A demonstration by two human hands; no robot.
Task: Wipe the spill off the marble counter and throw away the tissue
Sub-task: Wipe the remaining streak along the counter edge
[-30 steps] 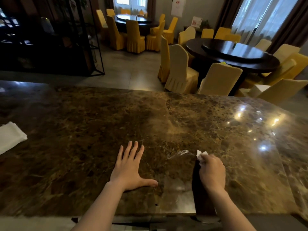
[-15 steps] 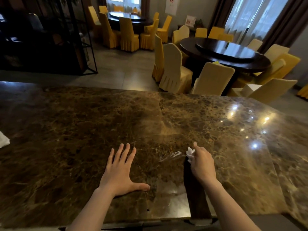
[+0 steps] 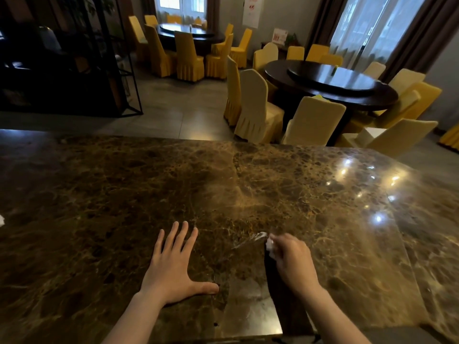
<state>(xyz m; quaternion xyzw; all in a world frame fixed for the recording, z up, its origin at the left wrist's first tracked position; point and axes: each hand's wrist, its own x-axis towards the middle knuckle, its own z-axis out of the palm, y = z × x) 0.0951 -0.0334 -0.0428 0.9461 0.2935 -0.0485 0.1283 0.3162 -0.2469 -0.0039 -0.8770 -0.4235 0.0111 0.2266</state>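
Observation:
The dark brown marble counter [image 3: 99,194] fills the lower half of the view. A thin shiny streak of spill [image 3: 248,240] lies on it near the front, right of centre. My right hand [image 3: 293,261] is closed around a crumpled white tissue [image 3: 270,245], pressed on the counter at the streak's right end; only a small bit of tissue shows. My left hand [image 3: 173,266] lies flat on the marble with fingers spread, to the left of the spill, holding nothing.
A corner of a white cloth [image 3: 1,220] peeks in at the counter's left edge. Beyond the counter are round dark dining tables [image 3: 330,85] with yellow-covered chairs [image 3: 255,108] and a black metal shelf [image 3: 74,58] at the far left.
My right hand with the tissue has slid left along the counter toward the spill streak. The view has shifted right, so the white cloth has almost left the frame. My left hand stays flat.

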